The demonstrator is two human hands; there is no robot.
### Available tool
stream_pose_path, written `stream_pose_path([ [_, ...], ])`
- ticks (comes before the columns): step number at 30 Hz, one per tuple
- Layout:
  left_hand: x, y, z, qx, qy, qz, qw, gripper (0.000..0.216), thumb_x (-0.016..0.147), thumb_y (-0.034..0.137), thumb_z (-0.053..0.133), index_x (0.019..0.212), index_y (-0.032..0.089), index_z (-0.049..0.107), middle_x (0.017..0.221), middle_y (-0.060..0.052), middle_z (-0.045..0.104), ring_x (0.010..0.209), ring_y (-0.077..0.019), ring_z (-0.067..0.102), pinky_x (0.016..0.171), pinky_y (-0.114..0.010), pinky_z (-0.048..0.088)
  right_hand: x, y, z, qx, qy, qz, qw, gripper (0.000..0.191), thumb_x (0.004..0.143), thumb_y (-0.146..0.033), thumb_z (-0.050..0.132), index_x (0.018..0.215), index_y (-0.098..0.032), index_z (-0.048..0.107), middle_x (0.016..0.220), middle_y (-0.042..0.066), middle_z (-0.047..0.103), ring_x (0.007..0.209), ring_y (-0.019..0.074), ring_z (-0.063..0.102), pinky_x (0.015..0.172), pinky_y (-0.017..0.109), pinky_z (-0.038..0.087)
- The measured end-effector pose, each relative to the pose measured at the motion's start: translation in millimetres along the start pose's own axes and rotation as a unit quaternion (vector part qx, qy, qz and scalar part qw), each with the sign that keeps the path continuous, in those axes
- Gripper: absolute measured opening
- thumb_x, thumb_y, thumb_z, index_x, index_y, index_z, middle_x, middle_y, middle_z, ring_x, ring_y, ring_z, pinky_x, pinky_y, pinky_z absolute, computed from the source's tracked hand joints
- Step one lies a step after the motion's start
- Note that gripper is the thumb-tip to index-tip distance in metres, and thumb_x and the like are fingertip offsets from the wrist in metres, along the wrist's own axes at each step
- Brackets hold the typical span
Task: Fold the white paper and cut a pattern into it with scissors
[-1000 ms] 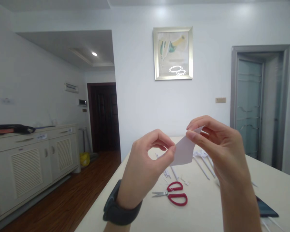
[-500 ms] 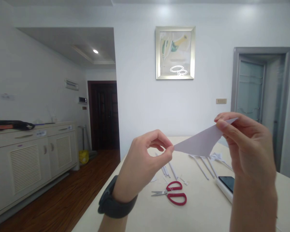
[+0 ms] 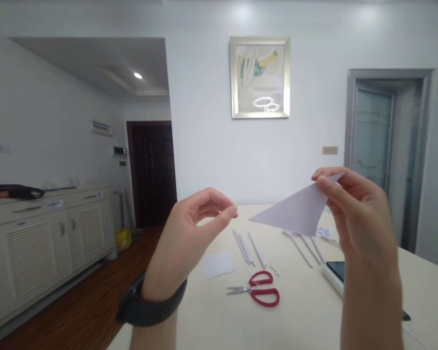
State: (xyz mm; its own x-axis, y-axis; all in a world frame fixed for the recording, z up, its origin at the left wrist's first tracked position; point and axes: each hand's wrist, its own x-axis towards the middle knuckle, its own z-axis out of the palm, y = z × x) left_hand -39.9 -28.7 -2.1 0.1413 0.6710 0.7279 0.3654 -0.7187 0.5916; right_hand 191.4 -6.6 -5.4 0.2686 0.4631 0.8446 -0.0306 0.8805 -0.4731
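Note:
My right hand (image 3: 354,214) pinches the upper corner of a white triangular piece of paper (image 3: 295,214), held in the air above the table (image 3: 306,311). My left hand (image 3: 193,228) hovers to the left of the paper's point, thumb and forefinger pinched together with nothing visible between them. A dark watch band (image 3: 146,306) circles the left wrist. Below the hands lie red-handled scissors (image 3: 257,290), several thin white paper rolls (image 3: 246,245) and a small white paper scrap (image 3: 218,264).
A dark phone (image 3: 337,270) rests on a white box at the table's right. A white sideboard (image 3: 40,233) stands at the left wall over a wooden floor. A framed picture (image 3: 260,78) hangs ahead, and a glass door (image 3: 372,146) is at right.
The paper was pulled out from a folded shape into a long triangle. My left hand has let go of its point and moved left. A small scrap now lies on the table.

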Motion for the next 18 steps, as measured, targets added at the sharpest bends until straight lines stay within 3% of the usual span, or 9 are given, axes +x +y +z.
stream_pose_path([
  [2, 0.1, 1.0, 2.8, -0.010, 0.012, 0.004, 1.000, 0.013, 0.087, 0.032, 0.058, 0.080, 0.021, 0.061, 0.081, 0.002, 0.066, 0.080, -0.0117, 0.062, 0.074, -0.021, 0.047, -1.5, -0.9, 5.1, -0.026, -0.072, 0.036, 0.996, 0.008, 0.082, -0.020, 0.068, 0.074, -0.020, 0.065, 0.082, 0.001, 0.059, 0.070, 0.0123, 0.050, 0.054, 0.023, 0.037],
  [5, 0.0, 4.5, 13.9, -0.027, -0.025, 0.002, 0.999, 0.010, 0.085, 0.032, 0.060, 0.089, 0.023, 0.061, 0.090, 0.001, 0.067, 0.083, -0.0139, 0.064, 0.075, -0.024, 0.049, -7.7, -4.3, 19.3, -0.043, -0.178, 0.084, 0.979, 0.009, 0.083, -0.025, 0.067, 0.077, -0.019, 0.063, 0.077, 0.000, 0.059, 0.066, 0.0122, 0.053, 0.055, 0.022, 0.042],
  [10, -0.5, 7.7, 28.2, -0.034, -0.104, 0.001, 0.994, 0.008, 0.087, 0.024, 0.054, 0.085, 0.022, 0.061, 0.087, 0.000, 0.067, 0.084, -0.0171, 0.064, 0.074, -0.028, 0.051, -18.4, -10.5, 37.8, -0.027, -0.230, 0.062, 0.971, 0.009, 0.086, -0.027, 0.063, 0.081, -0.021, 0.060, 0.076, -0.001, 0.058, 0.070, 0.0120, 0.056, 0.056, 0.021, 0.044],
  [16, -0.2, 1.5, 13.7, -0.099, -0.006, -0.027, 0.995, 0.009, 0.083, 0.030, 0.062, 0.086, 0.021, 0.061, 0.086, -0.002, 0.068, 0.077, -0.0174, 0.065, 0.062, -0.024, 0.051, -0.2, 8.3, 21.4, -0.055, -0.214, 0.030, 0.975, 0.015, 0.091, -0.034, 0.057, 0.086, -0.019, 0.057, 0.086, 0.001, 0.058, 0.072, 0.0118, 0.055, 0.059, 0.023, 0.046],
  [18, 0.0, 0.8, 9.5, -0.118, 0.020, -0.022, 0.993, 0.010, 0.082, 0.030, 0.064, 0.086, 0.022, 0.061, 0.086, -0.002, 0.069, 0.076, -0.0170, 0.065, 0.061, -0.024, 0.051, 8.6, 26.0, 15.7, -0.150, -0.289, 0.086, 0.942, 0.017, 0.095, -0.037, 0.048, 0.093, -0.021, 0.054, 0.091, 0.000, 0.057, 0.081, 0.0124, 0.056, 0.068, 0.024, 0.048],
])
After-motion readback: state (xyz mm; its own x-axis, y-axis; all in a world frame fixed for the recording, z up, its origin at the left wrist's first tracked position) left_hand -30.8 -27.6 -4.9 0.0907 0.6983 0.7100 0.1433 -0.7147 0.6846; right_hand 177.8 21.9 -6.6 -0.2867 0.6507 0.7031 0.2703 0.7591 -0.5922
